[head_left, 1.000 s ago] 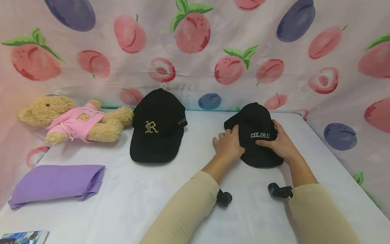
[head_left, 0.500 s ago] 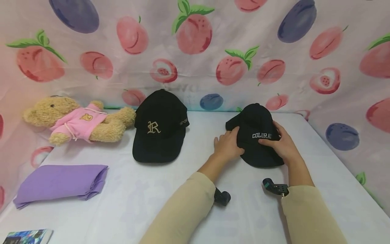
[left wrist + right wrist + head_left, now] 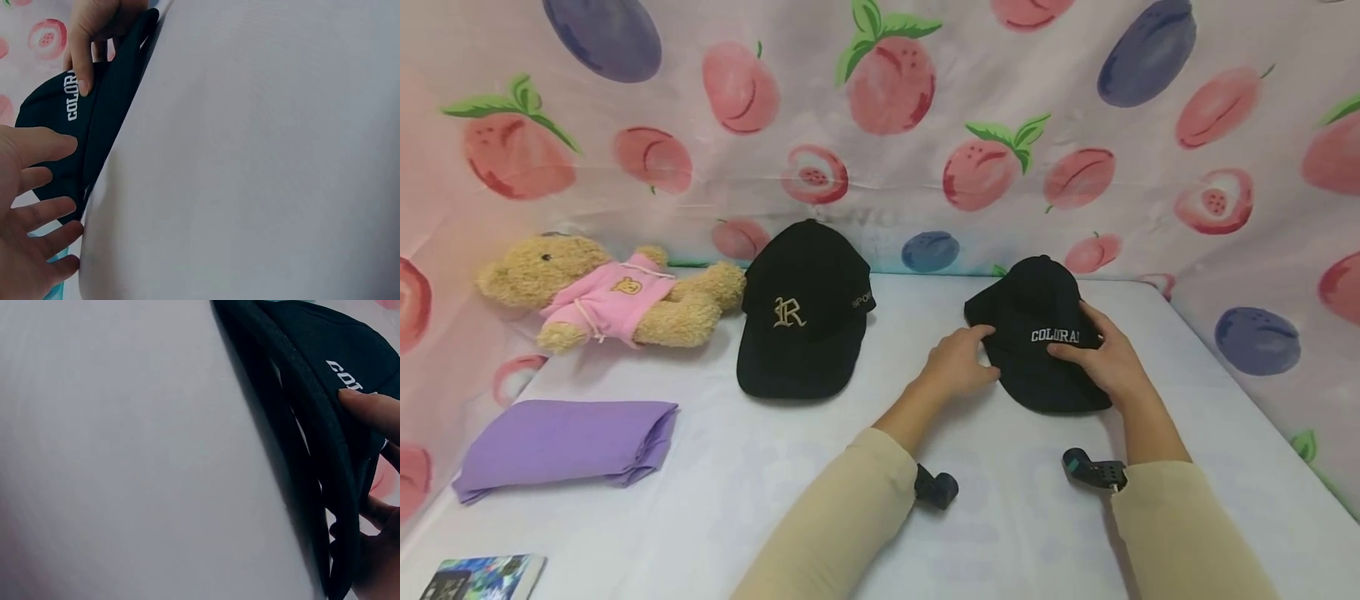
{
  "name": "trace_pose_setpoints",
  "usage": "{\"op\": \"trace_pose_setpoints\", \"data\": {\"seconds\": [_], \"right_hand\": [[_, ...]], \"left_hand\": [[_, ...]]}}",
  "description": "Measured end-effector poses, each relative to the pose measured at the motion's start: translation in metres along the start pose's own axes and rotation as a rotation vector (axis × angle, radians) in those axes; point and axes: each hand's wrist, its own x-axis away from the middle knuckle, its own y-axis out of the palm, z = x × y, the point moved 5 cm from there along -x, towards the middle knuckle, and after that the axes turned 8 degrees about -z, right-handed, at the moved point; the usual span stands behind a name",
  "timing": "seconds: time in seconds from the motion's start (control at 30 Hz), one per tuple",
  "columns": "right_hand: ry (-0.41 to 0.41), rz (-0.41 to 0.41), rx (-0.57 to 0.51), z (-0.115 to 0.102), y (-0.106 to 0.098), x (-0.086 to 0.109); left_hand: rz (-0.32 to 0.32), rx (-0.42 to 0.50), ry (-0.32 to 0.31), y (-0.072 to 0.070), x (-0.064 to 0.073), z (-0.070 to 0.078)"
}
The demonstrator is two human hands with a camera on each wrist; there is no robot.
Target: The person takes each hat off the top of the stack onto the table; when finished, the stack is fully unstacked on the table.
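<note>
While on cap, both hands.

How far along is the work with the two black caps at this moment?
Looks settled: the R cap lies flat, untouched, beside the teddy bear. In hand: the right hand grips the Colorado cap; the left hand touches its side. Left: releasing it.
</note>
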Motion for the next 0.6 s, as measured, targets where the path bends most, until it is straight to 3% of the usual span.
{"op": "trace_pose_setpoints", "data": {"seconds": [0.3,0.6], "right_hand": [[-0.003,0.004,0.021,-0.003,-0.002,-0.002],[-0.019,0.025,0.026,-0.002,-0.005,-0.003]], "left_hand": [[0.057,-0.065,-0.016,-0.004,0.003,-0.005],[0.062,0.030,0.006,-0.006,0.007,-0.013]]}}
